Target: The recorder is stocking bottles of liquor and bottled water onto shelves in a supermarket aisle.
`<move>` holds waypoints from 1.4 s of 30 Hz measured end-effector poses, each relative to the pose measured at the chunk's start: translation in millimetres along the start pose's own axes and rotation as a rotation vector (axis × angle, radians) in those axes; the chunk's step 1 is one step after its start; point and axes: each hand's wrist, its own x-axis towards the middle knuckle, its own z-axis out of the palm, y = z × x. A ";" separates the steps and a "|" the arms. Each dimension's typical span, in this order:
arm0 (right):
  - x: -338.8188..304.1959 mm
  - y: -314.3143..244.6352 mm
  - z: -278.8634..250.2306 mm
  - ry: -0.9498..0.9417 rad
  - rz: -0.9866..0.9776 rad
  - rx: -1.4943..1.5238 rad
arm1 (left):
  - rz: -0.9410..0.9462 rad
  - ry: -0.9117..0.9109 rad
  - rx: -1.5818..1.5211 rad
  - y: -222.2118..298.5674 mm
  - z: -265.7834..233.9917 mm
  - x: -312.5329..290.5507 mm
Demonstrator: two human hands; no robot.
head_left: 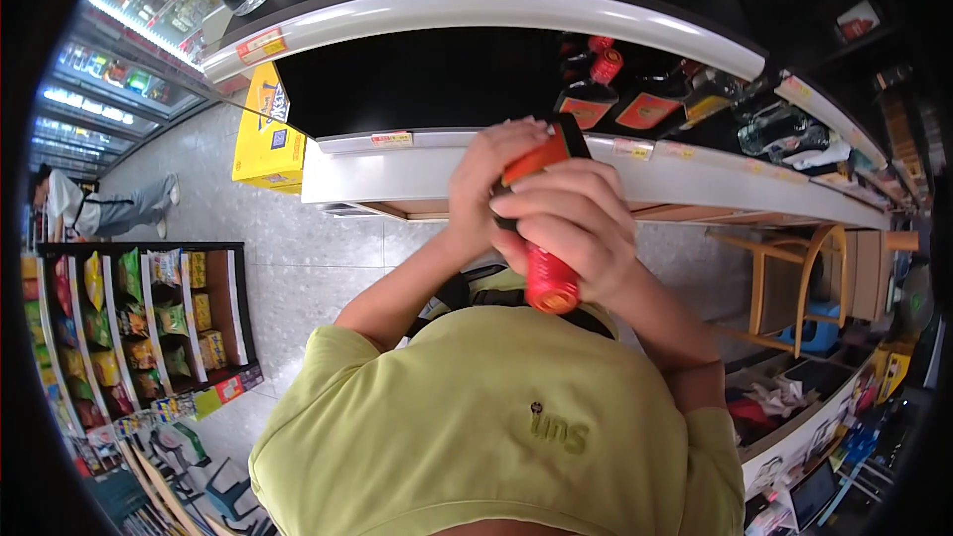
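Note:
A dark bottle with a red-orange label and a red cap (552, 283) is tilted in front of my chest, its capped neck pointing down toward me. Around the bottle's body on the left side, my left hand (480, 179) is closed, its fingertips near the base. My right hand (584, 223) wraps over the middle and neck from the right. Both hands partly hide the label. Just beyond them, on the black shelf (397, 84), lie similar dark bottles (586, 111) with red caps and red labels.
The white shelf edge (437, 161) with price tags runs just beyond my hands. A yellow box (268, 139) stands at its left end, clear bottles (779, 129) to the right. Wooden chair (794, 288) at right; snack rack (149, 328) and another person (109, 206) at left.

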 end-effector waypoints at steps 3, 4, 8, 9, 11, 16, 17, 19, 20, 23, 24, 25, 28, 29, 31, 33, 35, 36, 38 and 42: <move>-5.0 17.1 20.9 0.031 -0.037 -0.020 | -0.088 -0.027 -0.060 -22.6 -7.8 -3.9; -6.3 21.8 23.3 0.041 -0.032 -0.024 | -0.100 -0.021 -0.047 -30.9 -9.6 -4.3; -19.0 31.3 24.5 -0.055 0.132 -0.152 | -0.271 -0.006 -0.121 -65.8 -13.2 -2.4; -26.3 29.5 21.5 -0.051 0.191 -0.193 | -0.212 -0.031 -0.040 -77.0 -16.3 1.5; -42.9 29.0 13.2 -0.078 0.269 -0.243 | -0.282 -0.017 0.065 -98.0 -20.1 6.7; -83.5 19.6 -9.5 -0.115 0.400 -0.287 | -0.394 -0.028 0.240 -141.3 -31.7 14.7; -90.0 18.3 -13.2 -0.110 0.449 -0.287 | -0.417 -0.046 0.239 -150.2 -33.1 17.9; -101.7 15.9 -19.9 -0.093 0.539 -0.279 | -0.576 -0.062 0.150 -164.5 -34.1 23.2; -107.1 14.1 -22.4 -0.077 0.539 -0.280 | -0.517 -0.071 0.111 -169.0 -33.3 23.5; -121.0 10.6 -27.5 -0.021 0.678 -0.254 | -0.524 -0.094 0.187 -182.6 -30.1 30.2; -125.2 9.6 -28.3 -0.011 0.675 -0.253 | -0.564 -0.103 0.182 -187.6 -29.4 33.0; -128.9 8.9 -29.0 0.006 0.702 -0.249 | -0.559 -0.121 0.189 -193.4 -28.5 36.4; -138.8 6.6 -29.9 0.017 0.748 -0.249 | -0.566 -0.140 0.187 -213.0 -23.6 45.6; -141.8 5.5 -29.6 0.008 0.767 -0.250 | -0.574 -0.135 0.196 -219.6 -21.8 48.2; -147.0 4.2 -28.8 0.003 0.781 -0.256 | -0.599 -0.137 0.117 -232.1 -18.1 54.7; -151.6 3.3 -27.8 -0.005 0.796 -0.259 | -0.620 -0.133 0.056 -240.7 -14.4 57.9; -155.2 3.4 -26.7 -0.016 0.792 -0.285 | -0.643 -0.132 -0.033 -247.5 -11.8 61.2; -156.9 3.2 -26.3 -0.010 0.793 -0.286 | -0.651 -0.142 -0.046 -250.3 -11.1 62.3; -159.8 2.2 -25.9 0.002 0.801 -0.288 | -0.660 -0.165 -0.026 -256.3 -9.1 63.3; -164.2 -0.6 -27.3 0.015 0.842 -0.295 | -0.669 -0.198 -0.038 -269.0 -5.4 66.6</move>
